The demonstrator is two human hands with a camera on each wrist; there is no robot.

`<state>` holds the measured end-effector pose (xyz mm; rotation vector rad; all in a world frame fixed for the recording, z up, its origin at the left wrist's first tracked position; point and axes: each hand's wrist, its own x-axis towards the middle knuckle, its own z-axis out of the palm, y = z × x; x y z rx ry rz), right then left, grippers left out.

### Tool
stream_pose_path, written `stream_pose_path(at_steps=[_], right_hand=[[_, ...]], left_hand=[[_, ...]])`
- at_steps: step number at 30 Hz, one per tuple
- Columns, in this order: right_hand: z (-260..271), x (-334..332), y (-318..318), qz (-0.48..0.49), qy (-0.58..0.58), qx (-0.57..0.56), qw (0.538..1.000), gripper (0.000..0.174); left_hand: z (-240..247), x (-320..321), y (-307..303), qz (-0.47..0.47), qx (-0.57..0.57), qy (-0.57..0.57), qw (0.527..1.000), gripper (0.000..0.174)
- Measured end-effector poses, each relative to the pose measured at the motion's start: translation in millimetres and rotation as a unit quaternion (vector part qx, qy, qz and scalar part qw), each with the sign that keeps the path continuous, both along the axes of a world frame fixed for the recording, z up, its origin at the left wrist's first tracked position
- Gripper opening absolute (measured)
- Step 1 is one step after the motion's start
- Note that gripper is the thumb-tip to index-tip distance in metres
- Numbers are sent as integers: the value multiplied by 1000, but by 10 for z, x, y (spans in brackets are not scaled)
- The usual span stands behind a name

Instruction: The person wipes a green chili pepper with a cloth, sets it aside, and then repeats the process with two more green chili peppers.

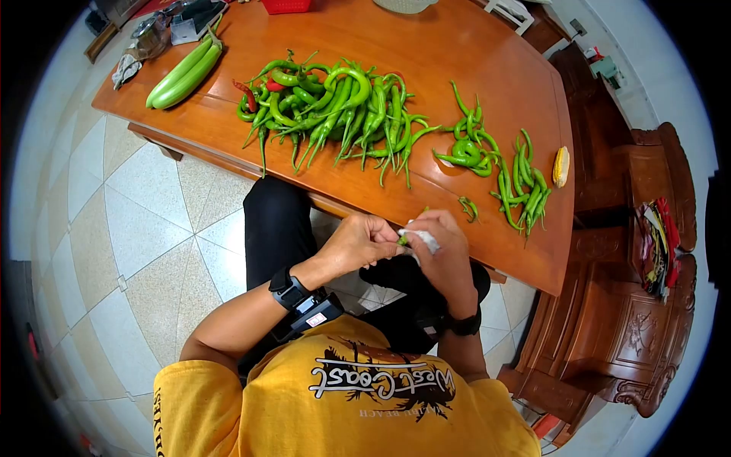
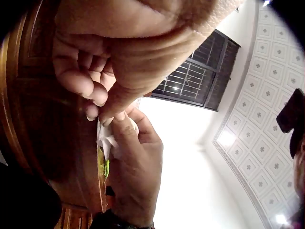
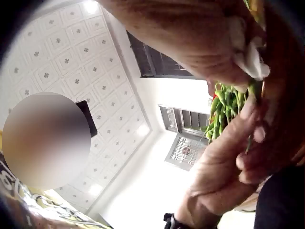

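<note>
In the head view my left hand pinches one end of a green pepper over the table's near edge. My right hand holds a crumpled white tissue against the same pepper. The right wrist view shows the pepper between both hands, the tissue under the right fingers and the left thumb on the pepper. In the left wrist view the tissue is gripped by the right hand, whose fingertips meet the left hand's; the pepper there is mostly hidden.
A big pile of green peppers with a few red ones lies on the wooden table. Smaller groups of peppers and a corn cob are at the right. Long green eggplants lie left; a red basket stands behind.
</note>
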<state>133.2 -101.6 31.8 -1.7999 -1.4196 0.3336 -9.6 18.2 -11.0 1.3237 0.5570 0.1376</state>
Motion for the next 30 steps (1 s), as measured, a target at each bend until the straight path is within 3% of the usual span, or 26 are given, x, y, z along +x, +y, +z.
stream_pose_path(at_steps=[6, 13, 21, 30], right_hand=[[-55, 173, 6, -65, -31, 7, 997, 13], [38, -41, -51, 42, 40, -25, 998, 13], [-47, 176, 15, -50, -27, 16, 998, 13], [41, 31, -79, 19, 28, -21, 999, 15]], left_hand=[[4, -9, -8, -17, -13, 14, 1000, 14], [60, -9, -21, -30, -22, 16, 999, 15], [114, -23, -25, -42, -27, 40, 998, 20], [58, -5, -50, -35, -30, 8, 999, 27]])
